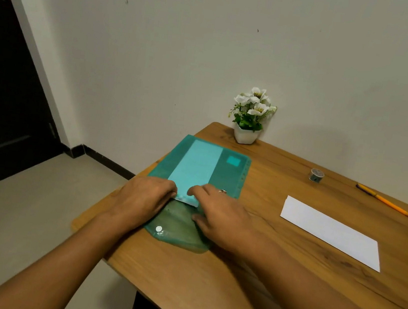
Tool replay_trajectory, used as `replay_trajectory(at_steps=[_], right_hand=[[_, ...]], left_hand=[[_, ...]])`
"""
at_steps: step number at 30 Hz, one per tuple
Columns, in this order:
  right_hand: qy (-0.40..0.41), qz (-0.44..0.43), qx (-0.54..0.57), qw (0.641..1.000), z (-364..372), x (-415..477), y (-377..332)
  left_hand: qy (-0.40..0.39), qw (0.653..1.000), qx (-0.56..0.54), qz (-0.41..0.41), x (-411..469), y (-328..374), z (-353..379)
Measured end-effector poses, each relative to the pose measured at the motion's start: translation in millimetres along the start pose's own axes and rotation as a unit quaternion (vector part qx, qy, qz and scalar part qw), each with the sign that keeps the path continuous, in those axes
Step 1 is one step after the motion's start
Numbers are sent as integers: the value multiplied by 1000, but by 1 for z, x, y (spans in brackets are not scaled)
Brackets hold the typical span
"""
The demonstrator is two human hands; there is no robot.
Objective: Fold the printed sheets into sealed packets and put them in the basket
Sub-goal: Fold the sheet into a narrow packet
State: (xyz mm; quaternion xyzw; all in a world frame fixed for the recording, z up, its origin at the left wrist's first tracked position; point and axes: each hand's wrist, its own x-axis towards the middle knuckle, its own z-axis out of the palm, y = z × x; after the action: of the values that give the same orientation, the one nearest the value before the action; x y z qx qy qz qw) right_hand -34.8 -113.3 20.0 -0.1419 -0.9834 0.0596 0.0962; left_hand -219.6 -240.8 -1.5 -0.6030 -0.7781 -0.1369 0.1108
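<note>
Here, hands [145, 199] [223, 221] at sheet [196, 163] in folder [227, 177].

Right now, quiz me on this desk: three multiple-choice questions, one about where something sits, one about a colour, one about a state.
1. Where is the flower pot?
A) on the floor
B) on a shelf
C) at the table's far corner

2. What colour is the folder?
A) green
B) red
C) black

3. How is the folder's flap?
A) snapped shut
B) open
C) torn off

Answers:
1 C: the pot stands on the back corner, close to the wall.
2 A: the folder is see-through green plastic.
3 B: the flap lies flat toward the person, with its snap button bare.
</note>
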Motion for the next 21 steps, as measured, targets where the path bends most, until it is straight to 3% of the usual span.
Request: replay_trajectory(at_steps=[3, 7, 12, 17, 21], right_hand=[[-1, -37, -56, 998, 1, 4, -10], [-8, 15, -112, 994, -2, 13, -16], [-30, 20, -165, 986, 2, 20, -18], [31, 22, -54, 998, 8, 13, -6], [87, 21, 116, 989, 7, -6, 2]], left_hand=[[33, 999, 11, -31, 5, 4, 5], [50, 997, 0, -52, 8, 8, 10], [72, 996, -44, -31, 4, 5, 10], [26, 989, -133, -55, 2, -2, 12], [37, 987, -140, -72, 4, -3, 13]])
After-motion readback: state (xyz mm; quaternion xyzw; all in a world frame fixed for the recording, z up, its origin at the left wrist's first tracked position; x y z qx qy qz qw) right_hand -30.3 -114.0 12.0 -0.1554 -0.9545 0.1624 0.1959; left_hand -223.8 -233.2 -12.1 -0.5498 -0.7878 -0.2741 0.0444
